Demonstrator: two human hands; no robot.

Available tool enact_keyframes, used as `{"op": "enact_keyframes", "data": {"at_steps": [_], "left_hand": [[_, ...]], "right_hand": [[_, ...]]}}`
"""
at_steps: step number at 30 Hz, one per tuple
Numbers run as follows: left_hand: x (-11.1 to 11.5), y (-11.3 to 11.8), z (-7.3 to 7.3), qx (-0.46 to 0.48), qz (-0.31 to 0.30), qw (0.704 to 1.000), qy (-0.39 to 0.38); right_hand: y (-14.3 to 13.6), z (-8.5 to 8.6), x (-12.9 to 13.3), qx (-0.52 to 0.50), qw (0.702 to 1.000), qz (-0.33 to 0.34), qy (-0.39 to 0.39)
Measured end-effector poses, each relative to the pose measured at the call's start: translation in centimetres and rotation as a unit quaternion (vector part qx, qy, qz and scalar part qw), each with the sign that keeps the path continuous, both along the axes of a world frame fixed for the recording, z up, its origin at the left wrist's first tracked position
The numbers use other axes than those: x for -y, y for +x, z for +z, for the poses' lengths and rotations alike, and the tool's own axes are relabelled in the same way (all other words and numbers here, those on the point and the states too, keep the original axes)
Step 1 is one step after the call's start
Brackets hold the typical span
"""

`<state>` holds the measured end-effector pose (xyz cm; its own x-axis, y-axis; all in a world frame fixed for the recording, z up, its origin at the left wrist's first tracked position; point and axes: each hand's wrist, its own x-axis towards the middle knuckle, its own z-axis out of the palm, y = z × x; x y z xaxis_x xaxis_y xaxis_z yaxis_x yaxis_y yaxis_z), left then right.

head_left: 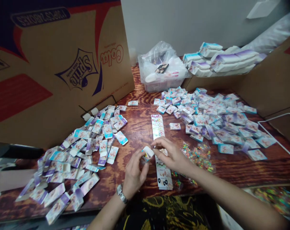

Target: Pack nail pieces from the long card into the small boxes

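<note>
My left hand, with a metal watch on the wrist, is closed around a small white printed carton, whose end flap stands open. Curled fingers of my right hand meet at the carton's right edge; whether they pinch the flap or something small is hidden. Beneath the right hand lies a long strip of printed sticker sheets, partly covered by it. Just right of that hand are clear packets of small colourful pieces.
Loose small cartons are heaped on the left, with another big pile on the right. A large cardboard box stands at left. Behind are a bag-lined plastic tub and wrapped carton bundles. Another person's arm reaches in at far left.
</note>
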<state>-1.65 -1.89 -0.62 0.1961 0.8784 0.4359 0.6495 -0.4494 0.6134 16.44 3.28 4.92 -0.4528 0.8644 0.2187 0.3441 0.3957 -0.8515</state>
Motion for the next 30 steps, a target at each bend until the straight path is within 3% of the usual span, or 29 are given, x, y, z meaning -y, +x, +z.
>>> {"op": "enact_keyframes", "data": {"at_steps": [6,11,17,22,25,30], "left_hand": [[0.1,0.3,-0.6,-0.014,0.027,0.998,0.059],[-0.1,0.3,-0.7,-0.042,0.016,0.991,0.126],[-0.3,0.3,0.0,-0.032,0.032,0.996,0.075],[-0.5,-0.3,0.3,-0.029,0.015,0.999,0.034],[-0.5,-0.7,0.3,-0.025,0.01,1.0,0.015],[-0.5,-0.5,0.5,-0.035,0.012,0.999,0.033]], "right_hand": [[-0.6,0.4,0.9,0.16,0.978,-0.026,0.133],[-1.3,0.2,0.8,0.211,0.968,-0.025,0.132],[-1.6,0.3,0.9,0.223,0.946,-0.01,0.237],[-0.9,1.7,-0.7,0.142,0.983,0.042,0.104],[-0.5,2.2,-1.9,0.112,0.99,0.079,0.029],[-1.2,1.8,-1.8,0.113,0.988,0.096,0.037]]}}
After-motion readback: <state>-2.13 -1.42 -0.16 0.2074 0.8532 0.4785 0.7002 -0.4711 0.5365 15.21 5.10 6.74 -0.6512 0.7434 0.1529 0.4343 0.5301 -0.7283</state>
